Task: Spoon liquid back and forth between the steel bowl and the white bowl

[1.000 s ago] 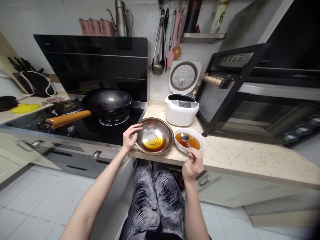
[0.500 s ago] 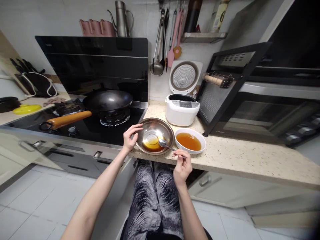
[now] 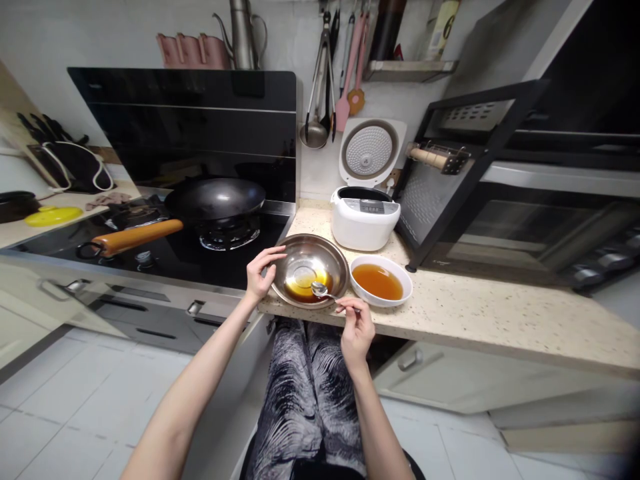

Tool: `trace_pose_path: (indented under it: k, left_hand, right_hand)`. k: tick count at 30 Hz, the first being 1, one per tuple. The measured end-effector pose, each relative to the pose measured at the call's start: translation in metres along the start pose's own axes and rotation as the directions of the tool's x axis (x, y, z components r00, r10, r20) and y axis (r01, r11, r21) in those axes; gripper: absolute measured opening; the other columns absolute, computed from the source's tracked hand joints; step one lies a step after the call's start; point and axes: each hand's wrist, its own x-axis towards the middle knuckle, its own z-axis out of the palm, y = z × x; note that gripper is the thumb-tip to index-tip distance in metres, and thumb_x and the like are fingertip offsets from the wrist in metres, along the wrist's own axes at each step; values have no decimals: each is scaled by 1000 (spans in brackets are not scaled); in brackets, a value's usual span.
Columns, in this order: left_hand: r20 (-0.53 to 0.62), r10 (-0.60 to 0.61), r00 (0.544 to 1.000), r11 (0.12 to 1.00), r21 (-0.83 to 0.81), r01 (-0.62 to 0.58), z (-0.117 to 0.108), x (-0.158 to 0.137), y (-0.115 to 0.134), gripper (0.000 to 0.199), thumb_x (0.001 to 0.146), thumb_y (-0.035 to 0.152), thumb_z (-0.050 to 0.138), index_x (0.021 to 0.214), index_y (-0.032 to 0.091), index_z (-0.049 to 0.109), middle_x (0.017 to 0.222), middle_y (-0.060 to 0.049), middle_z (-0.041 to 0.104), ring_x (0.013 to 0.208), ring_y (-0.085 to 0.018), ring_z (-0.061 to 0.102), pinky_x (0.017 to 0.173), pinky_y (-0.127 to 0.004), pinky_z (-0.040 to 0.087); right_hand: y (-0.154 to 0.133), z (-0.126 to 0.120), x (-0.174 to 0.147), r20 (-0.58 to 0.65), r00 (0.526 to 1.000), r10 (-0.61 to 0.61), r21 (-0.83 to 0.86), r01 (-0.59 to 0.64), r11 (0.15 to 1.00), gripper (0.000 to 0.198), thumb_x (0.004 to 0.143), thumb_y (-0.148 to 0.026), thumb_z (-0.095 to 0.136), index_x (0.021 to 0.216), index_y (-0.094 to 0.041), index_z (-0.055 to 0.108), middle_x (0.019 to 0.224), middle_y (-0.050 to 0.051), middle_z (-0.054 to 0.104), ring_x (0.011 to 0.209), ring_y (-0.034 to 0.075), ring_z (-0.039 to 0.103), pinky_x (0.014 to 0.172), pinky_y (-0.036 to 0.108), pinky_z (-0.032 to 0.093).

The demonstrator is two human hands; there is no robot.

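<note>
A wide stainless steel bowl (image 3: 334, 259) sits at the counter's front edge, with a shallow pool of amber liquid (image 3: 311, 288) in it. My left hand (image 3: 260, 272) grips its left rim, fingers over the edge and thumb lower down. Pinched by its handle in my right hand (image 3: 358, 330) is a metal spoon (image 3: 319, 289). The spoon's bowl is over the amber liquid, at the right front of the steel bowl; whether it touches the liquid I cannot tell. Just to the right stands a white bowl (image 3: 408, 288) holding more orange-brown liquid (image 3: 379, 281).
Behind the bowls is a white rice cooker (image 3: 364, 225) with its lid up. A black wok (image 3: 215, 200) with a wooden handle (image 3: 140, 239) rests on the gas stove (image 3: 175, 267) to the left. An oven (image 3: 520, 227) stands at the right. Utensils, including tongs (image 3: 326, 67), hang above.
My right hand and the spoon have moved a little to the left inside the steel bowl's front. My left hand keeps its hold on the rim.
</note>
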Motion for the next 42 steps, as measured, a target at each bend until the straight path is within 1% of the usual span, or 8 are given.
trace_pose_path:
  k: [6, 12, 18, 23, 26, 33, 38, 42]
  left_hand:
    - [-4, 7, 1000, 1000, -7, -7, 0, 0, -1, 35, 99, 43, 54, 108, 20, 79, 124, -14, 75, 114, -30, 71, 99, -49, 56]
    - [-4, 5, 1000, 1000, -11, -5, 0, 0, -1, 36, 99, 43, 54, 108, 19, 79, 124, -14, 75, 114, -30, 71, 99, -49, 56]
    - [-1, 13, 1000, 1000, -23, -13, 0, -1, -1, 34, 99, 41, 55, 109, 19, 79, 125, -14, 75, 114, -30, 71, 100, -48, 56]
    - [-3, 13, 1000, 1000, -21, -13, 0, -1, -2, 34, 99, 41, 55, 110, 19, 79, 125, -14, 75, 114, -30, 71, 100, -48, 56]
    - [-1, 16, 1000, 1000, -20, -16, 0, -1, -2, 34, 99, 41, 55, 110, 19, 79, 125, -14, 75, 114, -30, 71, 100, -48, 56]
    - [-3, 14, 1000, 1000, -20, -14, 0, -1, -2, 34, 99, 41, 55, 109, 19, 79, 125, -14, 75, 114, -30, 71, 100, -49, 56]
    - [-4, 10, 1000, 1000, -16, -10, 0, 0, -1, 34, 99, 41, 55, 108, 19, 79, 124, -14, 75, 114, -31, 71, 99, -49, 56]
    - [-4, 15, 1000, 999, -28, -15, 0, 0, -1, 33, 98, 40, 55, 109, 19, 79, 124, -14, 75, 114, -31, 71, 99, -49, 56]
  right_hand:
    - [1, 1, -2, 27, 999, 37, 1, -37, 999, 19, 104, -31, 53, 93, -22, 66, 89, 2, 71, 72, 13, 65, 69, 28, 55]
    - [4, 3, -5, -9, 994, 106, 31, -106, 994, 14, 102, -31, 58, 102, -22, 67, 90, 2, 73, 70, 12, 65, 69, 27, 55]
    - [4, 4, -1, 27, 998, 61, 50, -63, 997, 22, 104, -31, 52, 87, -22, 63, 87, 3, 71, 72, 14, 62, 70, 28, 51]
    - [4, 3, -1, 69, 996, 50, 35, -52, 998, 23, 106, -31, 48, 86, -23, 58, 91, 4, 73, 84, 16, 67, 78, 30, 53]
    - [4, 2, -1, 72, 996, 44, 18, -45, 999, 22, 106, -30, 47, 88, -23, 58, 91, 4, 72, 83, 16, 67, 78, 30, 54]
    - [6, 4, -3, 52, 998, 26, 12, -27, 1000, 22, 106, -29, 46, 90, -23, 59, 90, 3, 72, 80, 15, 68, 77, 29, 55]
    - [13, 6, -6, 4, 1000, 23, 38, -23, 999, 22, 107, -29, 46, 90, -23, 58, 92, 3, 72, 83, 15, 69, 78, 30, 55]
    - [14, 7, -6, -38, 999, 24, 62, -21, 998, 22, 106, -29, 47, 90, -22, 59, 92, 2, 72, 79, 14, 68, 75, 30, 55]
